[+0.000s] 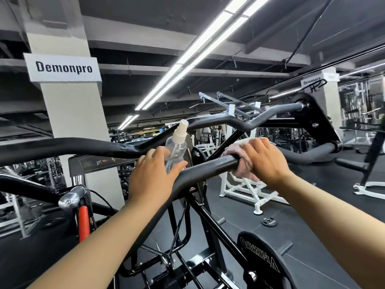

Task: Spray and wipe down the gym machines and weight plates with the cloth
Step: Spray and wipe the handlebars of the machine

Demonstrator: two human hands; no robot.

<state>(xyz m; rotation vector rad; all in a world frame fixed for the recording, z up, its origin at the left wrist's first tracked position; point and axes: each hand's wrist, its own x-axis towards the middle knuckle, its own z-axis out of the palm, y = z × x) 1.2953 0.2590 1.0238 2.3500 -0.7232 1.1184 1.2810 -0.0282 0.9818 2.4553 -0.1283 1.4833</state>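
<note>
Black steel-framed gym machine (208,215), curved tubular handlebars: wiping is under way on it, on one bar only. Judged from this view, the machine's other bars, its frame and the neighbouring machines are still awaiting attention; no wet sheen is telling which surfaces are finished.

Black round weight plate with white lettering (260,265), mounted at the lower right of the machine: no cloth is touching it, so it is probably still to be done. A small dark plate (268,222) is lying on the grey floor (312,236) beyond it, likewise untouched.

Black padded handlebar grip (208,170), nearest bar: this is the part being cleaned now.

Right hand (264,161): fingers are curling over the cloth and clamping it round the end of the grip.

Left hand (154,178): fingers and thumb are wrapping the bottle's lower body, holding it upright just beside the bar.

Pink-and-white terry cloth (235,157): bunching around the grip end, under the right hand.

Clear plastic spray bottle with white pump nozzle (177,142): nozzle is pointing up and away; whether it is spraying cannot be told.
</note>
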